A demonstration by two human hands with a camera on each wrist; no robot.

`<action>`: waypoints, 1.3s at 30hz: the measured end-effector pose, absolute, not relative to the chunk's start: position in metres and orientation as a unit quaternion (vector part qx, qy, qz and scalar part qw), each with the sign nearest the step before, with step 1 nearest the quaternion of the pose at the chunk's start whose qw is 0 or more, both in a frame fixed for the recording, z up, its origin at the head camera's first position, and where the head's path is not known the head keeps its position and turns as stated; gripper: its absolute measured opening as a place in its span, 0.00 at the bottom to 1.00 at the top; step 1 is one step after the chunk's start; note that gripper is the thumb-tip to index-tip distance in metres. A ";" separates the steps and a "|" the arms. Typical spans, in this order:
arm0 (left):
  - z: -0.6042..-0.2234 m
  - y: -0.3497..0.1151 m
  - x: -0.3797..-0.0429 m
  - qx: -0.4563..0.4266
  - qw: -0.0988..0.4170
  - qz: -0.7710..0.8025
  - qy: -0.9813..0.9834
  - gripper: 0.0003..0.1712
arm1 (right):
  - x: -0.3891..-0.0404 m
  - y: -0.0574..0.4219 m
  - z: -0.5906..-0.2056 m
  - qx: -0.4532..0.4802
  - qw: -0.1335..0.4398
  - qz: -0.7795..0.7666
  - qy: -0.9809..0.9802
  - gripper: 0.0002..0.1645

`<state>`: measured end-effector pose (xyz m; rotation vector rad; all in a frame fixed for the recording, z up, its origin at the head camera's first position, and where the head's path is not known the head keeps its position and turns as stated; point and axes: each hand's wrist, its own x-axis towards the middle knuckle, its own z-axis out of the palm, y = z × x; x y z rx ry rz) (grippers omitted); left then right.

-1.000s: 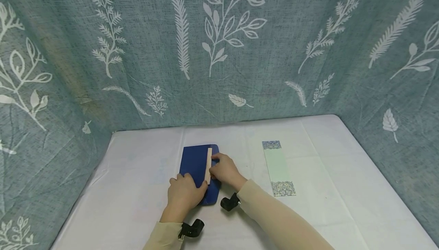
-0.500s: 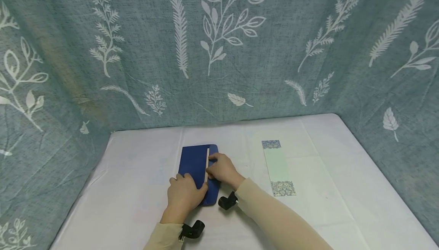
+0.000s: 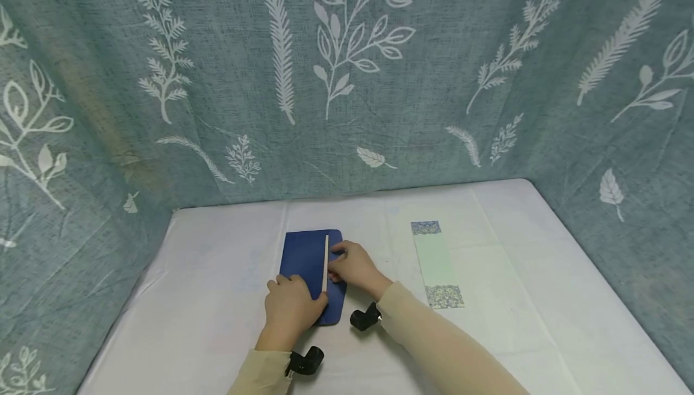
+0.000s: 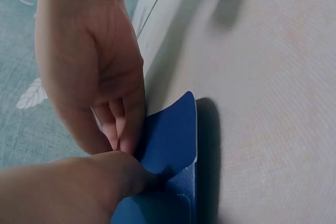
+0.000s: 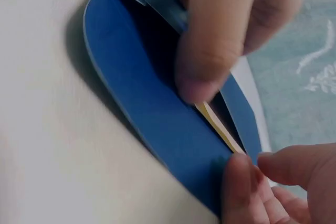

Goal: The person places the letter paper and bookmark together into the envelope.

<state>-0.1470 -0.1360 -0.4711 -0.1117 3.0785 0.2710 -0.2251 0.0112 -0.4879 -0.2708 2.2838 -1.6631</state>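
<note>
A dark blue envelope (image 3: 303,253) lies on the table, its flap pointing right. From its opening shows a thin edge of a cream card (image 3: 326,256), most of which is hidden inside. My left hand (image 3: 291,304) holds the envelope's near part, the thumb at the opening. My right hand (image 3: 358,270) pinches the card's exposed edge from the right. In the right wrist view, the left thumb (image 5: 202,72) sits by the card's edge (image 5: 219,128), above the right fingertips. The left wrist view shows the envelope's flap (image 4: 170,129) spread below the right hand (image 4: 94,72).
A pale green card (image 3: 436,262) with patterned blue-grey ends lies flat to the right of the envelope. White cloth covers the table (image 3: 217,250). A teal curtain (image 3: 244,82) with white leaf prints stands behind and at both sides.
The cream card has slid left into the envelope, so only a narrower strip shows. My right hand moved slightly left with it; the left hand stayed in place.
</note>
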 end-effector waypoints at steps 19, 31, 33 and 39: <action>-0.475 -0.141 -0.146 -0.034 0.002 0.092 0.995 0.50 | -0.222 0.118 -0.470 -0.025 0.063 -0.490 0.869 0.48; -0.470 -0.137 -0.143 -0.031 0.004 0.092 0.995 0.50 | -0.207 0.177 -0.469 0.020 0.038 -0.460 0.887 0.49; -0.471 -0.137 -0.143 -0.030 0.003 0.092 0.995 0.50 | -0.206 0.182 -0.470 0.027 0.035 -0.452 0.891 0.49; -0.470 -0.137 -0.143 -0.024 -0.001 0.094 0.995 0.50 | -0.201 0.194 -0.478 0.047 0.027 -0.436 0.898 0.48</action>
